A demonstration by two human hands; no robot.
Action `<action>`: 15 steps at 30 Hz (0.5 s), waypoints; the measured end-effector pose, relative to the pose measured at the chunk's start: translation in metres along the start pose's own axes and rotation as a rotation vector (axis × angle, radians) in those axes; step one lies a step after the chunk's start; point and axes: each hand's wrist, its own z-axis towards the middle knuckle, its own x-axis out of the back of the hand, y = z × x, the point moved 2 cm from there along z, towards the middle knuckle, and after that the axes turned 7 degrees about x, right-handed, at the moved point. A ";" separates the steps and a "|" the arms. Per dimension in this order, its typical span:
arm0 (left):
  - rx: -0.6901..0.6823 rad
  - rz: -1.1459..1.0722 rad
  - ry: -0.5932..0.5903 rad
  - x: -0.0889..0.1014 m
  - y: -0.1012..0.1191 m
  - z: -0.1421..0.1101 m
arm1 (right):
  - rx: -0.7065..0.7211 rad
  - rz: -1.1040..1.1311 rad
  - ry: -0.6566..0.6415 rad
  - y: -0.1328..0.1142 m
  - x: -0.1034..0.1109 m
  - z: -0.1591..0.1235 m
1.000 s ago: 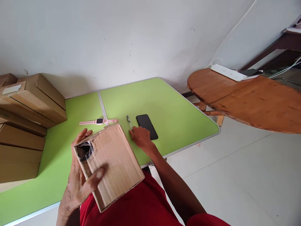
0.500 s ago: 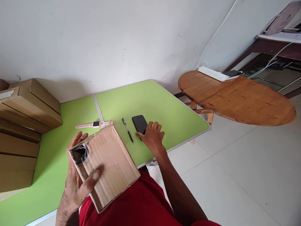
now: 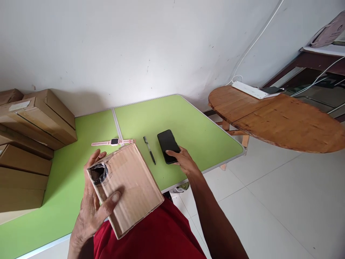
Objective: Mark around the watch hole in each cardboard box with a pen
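A cardboard box (image 3: 134, 187) with a ragged, dark-edged hole in one corner is gripped by my left hand (image 3: 93, 205), thumb across its face and fingers behind. My right hand (image 3: 184, 160) has its thumb on the screen of a black smartphone (image 3: 166, 140) and its fingers by the phone's right edge, partly hidden. Whether the phone is lifted off the table I cannot tell. Between box and phone lies a pen (image 3: 150, 151) with a black grip. A pink smartwatch (image 3: 114, 141) is stretched out just beyond the box.
Several cardboard boxes (image 3: 51, 118) are stacked at the left of the green table (image 3: 151, 111). To the right stands an oval wooden table (image 3: 283, 122) bearing a white power strip (image 3: 250, 89). A wall runs behind.
My right hand has left the pen, moved right and closed on the phone's lower right side. The pen now lies uncovered. My left hand still holds the box.
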 end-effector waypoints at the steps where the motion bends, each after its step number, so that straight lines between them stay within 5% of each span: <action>1: -0.004 -0.002 0.001 0.000 0.000 0.001 | 0.014 0.108 -0.012 -0.005 0.004 -0.006; 7: -0.041 0.008 -0.016 -0.001 0.000 0.004 | 0.142 0.584 -0.091 -0.060 0.020 -0.049; 11: -0.031 0.009 -0.019 -0.002 0.000 0.006 | 0.287 0.808 -0.426 -0.104 0.002 -0.080; 15: -0.094 0.019 -0.015 -0.007 -0.005 0.007 | 0.237 0.833 -0.705 -0.130 -0.039 -0.122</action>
